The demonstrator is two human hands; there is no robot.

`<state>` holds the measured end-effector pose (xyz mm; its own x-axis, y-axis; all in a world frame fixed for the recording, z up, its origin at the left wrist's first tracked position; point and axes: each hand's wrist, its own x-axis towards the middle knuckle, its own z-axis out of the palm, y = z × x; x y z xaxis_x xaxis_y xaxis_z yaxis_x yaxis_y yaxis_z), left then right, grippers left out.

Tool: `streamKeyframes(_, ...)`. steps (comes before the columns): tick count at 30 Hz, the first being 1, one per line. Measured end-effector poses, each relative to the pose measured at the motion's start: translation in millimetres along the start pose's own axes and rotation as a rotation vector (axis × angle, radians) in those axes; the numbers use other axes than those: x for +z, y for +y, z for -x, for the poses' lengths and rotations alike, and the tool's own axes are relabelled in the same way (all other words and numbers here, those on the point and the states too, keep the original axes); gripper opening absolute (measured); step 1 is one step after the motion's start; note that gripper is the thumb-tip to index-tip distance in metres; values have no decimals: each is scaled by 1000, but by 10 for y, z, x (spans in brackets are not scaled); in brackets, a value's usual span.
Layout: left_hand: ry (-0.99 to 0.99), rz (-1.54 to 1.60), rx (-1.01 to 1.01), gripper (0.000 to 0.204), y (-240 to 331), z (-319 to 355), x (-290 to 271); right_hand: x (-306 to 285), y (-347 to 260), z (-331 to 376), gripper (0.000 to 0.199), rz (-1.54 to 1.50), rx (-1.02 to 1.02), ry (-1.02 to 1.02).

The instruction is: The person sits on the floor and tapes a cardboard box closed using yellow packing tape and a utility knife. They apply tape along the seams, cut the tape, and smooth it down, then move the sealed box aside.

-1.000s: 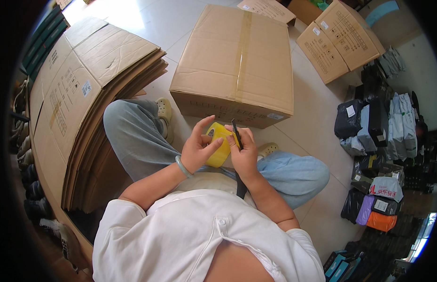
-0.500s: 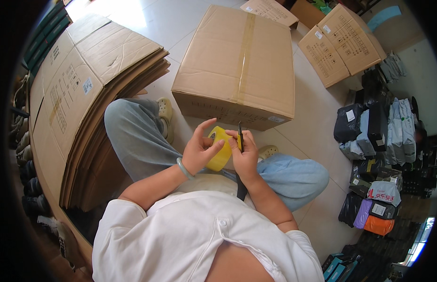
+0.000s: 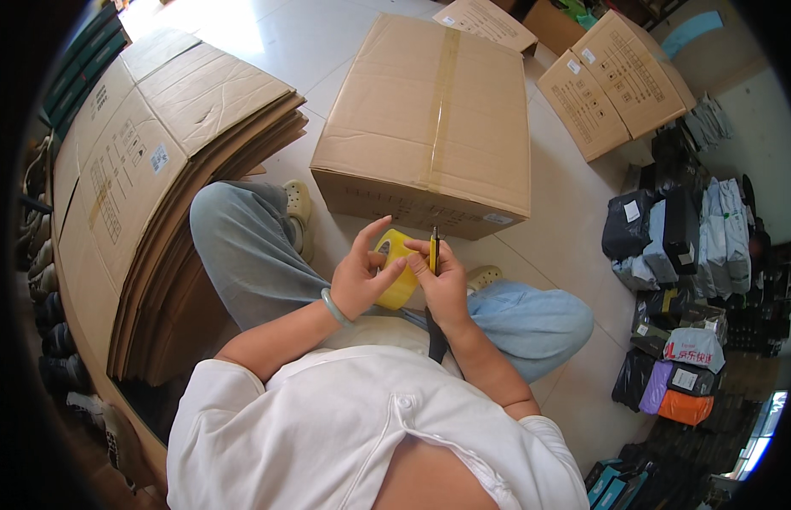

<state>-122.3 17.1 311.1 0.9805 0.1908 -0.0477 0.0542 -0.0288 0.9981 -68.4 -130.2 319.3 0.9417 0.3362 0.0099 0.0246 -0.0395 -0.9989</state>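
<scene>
A wide roll of yellow packing tape (image 3: 397,287) is held over my lap. My left hand (image 3: 360,270) grips it from the left, some fingers hidden behind or inside the roll and the index finger raised. In my right hand (image 3: 445,287) a yellow and black utility knife (image 3: 435,246) stands upright, tip pointing away from me. The right thumb and fingertips meet at the roll's right side, close to the left thumb. Just beyond both hands stands a large closed cardboard box (image 3: 412,102), with a strip of tape along its top seam.
Folded cardboard boxes (image 3: 191,110) lie stacked at my left, beside a row of shoes (image 3: 59,336). More cartons (image 3: 617,85) stand at the far right. Wrapped parcels (image 3: 689,382) are piled along the right. Tiled floor (image 3: 566,238) shows around the box.
The knife has turned slightly in my right hand. The right fingertips shift a little against the tape roll. The left hand stays nearly in place.
</scene>
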Motion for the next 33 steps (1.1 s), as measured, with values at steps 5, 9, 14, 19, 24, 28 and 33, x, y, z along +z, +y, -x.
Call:
streamKeyframes(5, 4, -216, 29, 70, 140, 24, -34, 16, -42, 2, 15, -153, 173, 29)
streamKeyframes(9, 24, -301, 89, 72, 144, 36, -35, 42, 23, 4, 14, -144, 147, 61)
streamKeyframes(14, 33, -323, 125, 76, 123, 41, -37, 111, 60, 10, 11, 77, -76, 127)
streamKeyframes(19, 8, -197, 86, 78, 62, 34, -34, 126, 82, -17, 31, 109, -216, 258)
streamKeyframes(24, -4, 206, 40, 85, -33, 21, -78, -58, -9, -87, 50, 36, -101, 333)
streamKeyframes(28, 16, 471, 128, 90, 168, 164, -255, -20, 139, -25, 31, -329, 56, 197)
streamKeyframes(33, 164, 255, 286, 95, 760, 519, -867, -291, 310, -24, 40, -425, 290, 51)
